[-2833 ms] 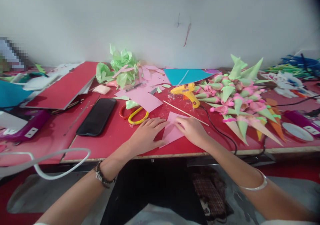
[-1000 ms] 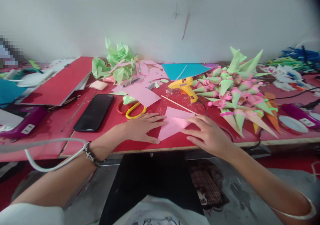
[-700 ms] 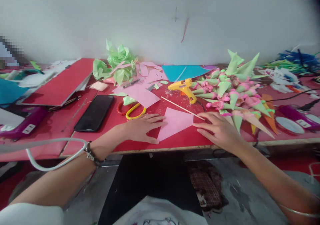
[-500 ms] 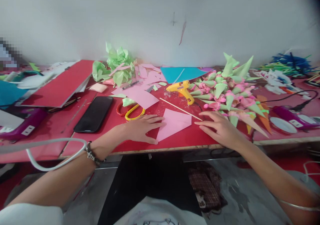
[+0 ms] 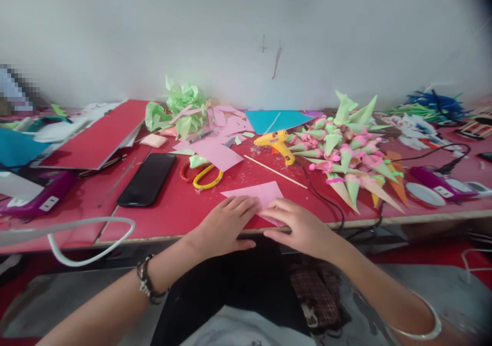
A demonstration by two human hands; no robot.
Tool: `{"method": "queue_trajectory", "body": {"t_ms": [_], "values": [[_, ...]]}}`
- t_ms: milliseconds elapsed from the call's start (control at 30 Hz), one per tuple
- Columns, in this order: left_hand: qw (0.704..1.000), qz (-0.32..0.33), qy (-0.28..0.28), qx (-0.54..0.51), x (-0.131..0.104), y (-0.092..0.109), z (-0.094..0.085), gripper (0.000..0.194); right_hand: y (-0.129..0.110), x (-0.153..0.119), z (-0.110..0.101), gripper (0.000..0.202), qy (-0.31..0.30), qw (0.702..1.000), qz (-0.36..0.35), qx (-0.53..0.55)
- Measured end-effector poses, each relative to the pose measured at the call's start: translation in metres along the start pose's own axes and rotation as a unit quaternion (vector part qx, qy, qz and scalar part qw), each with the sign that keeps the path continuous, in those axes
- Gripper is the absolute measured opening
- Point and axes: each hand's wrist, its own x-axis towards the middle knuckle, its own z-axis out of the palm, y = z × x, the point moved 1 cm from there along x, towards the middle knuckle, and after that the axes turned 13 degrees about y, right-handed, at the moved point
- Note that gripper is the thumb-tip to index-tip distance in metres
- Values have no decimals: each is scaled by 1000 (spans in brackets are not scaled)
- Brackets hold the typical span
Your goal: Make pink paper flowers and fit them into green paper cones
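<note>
A pink paper piece [image 5: 269, 192] lies near the front edge of the red table [image 5: 180, 218]. My left hand [image 5: 228, 223] rests over its left part, fingers extended and thumb apart. From the right, my right hand [image 5: 300, 228] touches the same paper, with its fingers spread. Just behind the paper a thin wooden stick [image 5: 274, 170] lies at a slant, touched by neither hand. The yellow glue gun [image 5: 279, 143] sits behind the stick. Scissors with red and yellow handles [image 5: 207, 177] lie to the left, partly under green and pink paper.
A black phone [image 5: 147, 179] lies on the left beside a red board [image 5: 96, 136]. Many pink and green paper cones [image 5: 346, 151] are heaped at the right. Crumpled green paper [image 5: 186, 105] and a blue sheet [image 5: 277, 120] are at the back. A cable runs to the front edge.
The pink paper has turned and moved toward the front edge. My right hand has left the stick and come left onto the paper; my left hand has shifted nearer to me. The view has tilted slightly.
</note>
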Motion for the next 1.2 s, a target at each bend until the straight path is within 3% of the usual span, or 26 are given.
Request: {"method": "queue_trajectory", "body": {"t_ms": [200,367,500,567,667,767,900,967,1200], "values": [[998,27,-12,50,-5,-1,1,59,26,-10,-4,62,-53,994,-90,-44],[997,3,45,59,4,13,5,53,2,-10,5,36,39,990,-60,-121],[994,7,85,64,3,21,12,28,-15,-4,6,16,51,992,-46,-102],[989,42,115,83,-1,18,12,20,-10,-3,5,16,52,995,-59,-67],[981,92,143,93,-9,5,5,24,6,-5,4,31,43,995,-85,-31],[979,121,142,82,-13,-8,-4,22,13,-7,6,34,38,991,-121,-43],[979,134,125,84,-14,-10,-5,21,4,-6,10,26,89,980,-151,-92],[981,120,126,82,-14,-6,-3,21,-1,-4,12,24,107,980,-144,-91],[992,-18,122,-35,-17,-6,0,25,6,-3,17,18,102,993,-43,46]]}}
